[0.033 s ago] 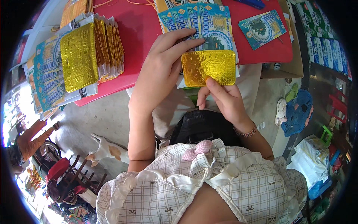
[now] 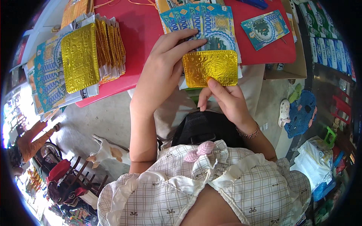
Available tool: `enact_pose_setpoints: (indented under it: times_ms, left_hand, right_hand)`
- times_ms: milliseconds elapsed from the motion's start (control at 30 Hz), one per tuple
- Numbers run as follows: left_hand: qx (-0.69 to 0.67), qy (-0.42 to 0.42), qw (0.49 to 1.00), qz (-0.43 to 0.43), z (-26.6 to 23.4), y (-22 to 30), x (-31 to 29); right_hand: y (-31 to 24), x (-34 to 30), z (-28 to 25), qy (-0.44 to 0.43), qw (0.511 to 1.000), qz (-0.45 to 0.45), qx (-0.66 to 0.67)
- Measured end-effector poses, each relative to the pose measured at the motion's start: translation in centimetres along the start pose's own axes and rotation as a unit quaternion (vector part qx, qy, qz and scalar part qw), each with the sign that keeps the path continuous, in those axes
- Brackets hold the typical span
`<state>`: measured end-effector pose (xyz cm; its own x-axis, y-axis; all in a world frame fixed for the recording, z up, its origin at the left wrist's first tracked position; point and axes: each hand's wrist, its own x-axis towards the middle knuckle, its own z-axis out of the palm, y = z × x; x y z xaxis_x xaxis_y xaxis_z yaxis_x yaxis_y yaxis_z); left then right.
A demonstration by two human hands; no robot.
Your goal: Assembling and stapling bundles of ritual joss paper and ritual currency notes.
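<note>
Barely anything differs from the frame just before: I note that the gold foil sheet [image 2: 210,68] sits a touch further left and higher than it did, and the right thumb has crept up with it. Everything else matches.

Left hand [image 2: 162,73]: fingers extended and laid flat, fingertips over the upper left corner of the gold foil sheet and onto the fan of blue-green paper notes [image 2: 201,22] behind it. The palm side is hidden, so I cannot tell whether it pinches the sheet or only steadies it.

Right hand [image 2: 226,101]: closed on the lower edge of the gold foil sheet, thumb pressed on its face, remaining fingers curled beneath. A beaded bracelet [image 2: 249,132] circles the wrist.

Location of the sheet: held between both hands at the near edge of the red table [image 2: 139,30], overlapping the lower part of the fanned notes, roughly level and face up.

Surroundings: a larger stack of gold foil sheets and notes [image 2: 81,56] lies at the left of the table, well apart from the hands; a single blue-green note [image 2: 265,29] lies at the right.

Judgement: the small shift reads as fine alignment of the sheet against the notes, with the grip unchanged.
</note>
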<state>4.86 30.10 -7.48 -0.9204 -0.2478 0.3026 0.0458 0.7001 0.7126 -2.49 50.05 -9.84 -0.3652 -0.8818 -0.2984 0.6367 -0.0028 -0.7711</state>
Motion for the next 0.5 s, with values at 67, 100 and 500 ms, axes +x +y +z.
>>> enact_pose_setpoints:
  times_ms: [67, 100, 500]
  left_hand:
    - [-0.007, -0.006, 1.0, -0.002, -0.1, -0.09, 0.0]
    - [-0.01, -0.009, 1.0, -0.004, -0.16, -0.11, 0.0]
    - [-0.028, -0.034, 0.999, -0.006, -0.73, -0.2, 0.19]
  right_hand:
    - [-0.43, 0.25, -0.09, -0.012, 1.0, 0.016, -0.014]
    - [-0.64, 0.31, -0.17, -0.013, 0.999, 0.025, -0.026]
    - [-0.16, 0.57, 0.6, 0.017, 0.999, -0.01, 0.046]
